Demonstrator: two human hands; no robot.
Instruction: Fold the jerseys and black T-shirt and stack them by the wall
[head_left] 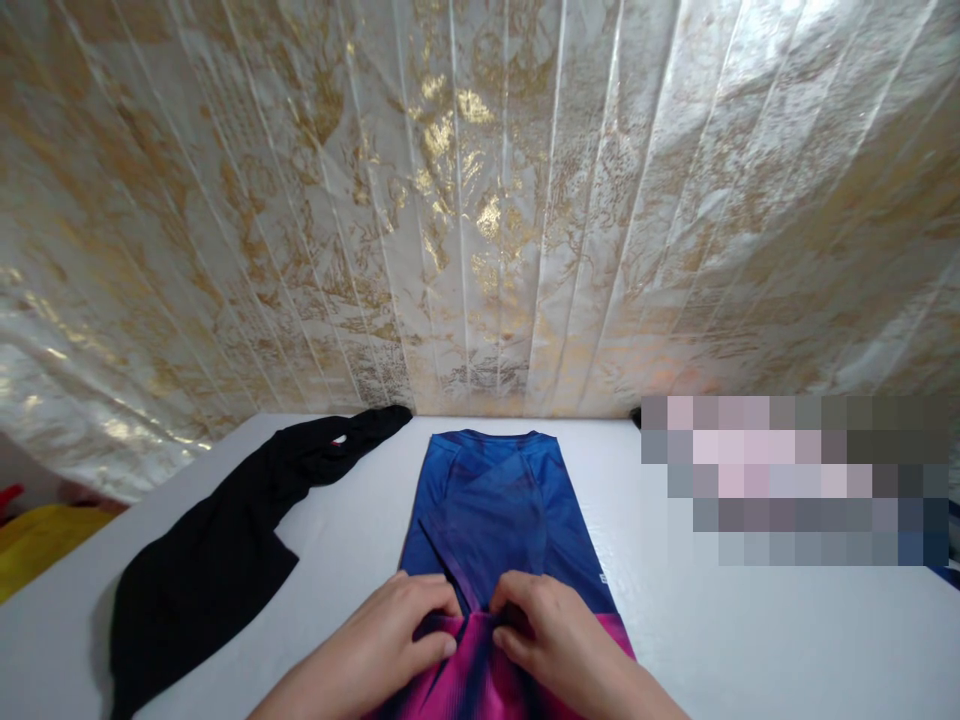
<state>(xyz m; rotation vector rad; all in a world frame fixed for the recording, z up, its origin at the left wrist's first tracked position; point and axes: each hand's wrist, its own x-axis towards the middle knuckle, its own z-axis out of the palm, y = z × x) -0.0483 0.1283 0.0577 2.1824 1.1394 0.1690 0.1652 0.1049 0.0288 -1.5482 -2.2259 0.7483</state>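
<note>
A blue and magenta shirt (487,500) lies lengthwise in front of me, its neckline at the far end and its sides folded inward. The near end is magenta with dark stripes. My left hand (405,620) pinches the fabric between thumb and fingers where blue meets magenta. Close beside it, my right hand (551,630) grips the same band of cloth, thumb below and fingers curled above. A narrow dark fold runs up the shirt from between the two hands. The lowest part of the shirt is cut off by the frame's bottom edge.
On the white table (750,640), a black garment (202,540) stretches along the left. Yellow cloth (52,535) shows past the left edge. A pixelated patch hides the right side. Behind the table hangs a shiny white and gold curtain (480,220).
</note>
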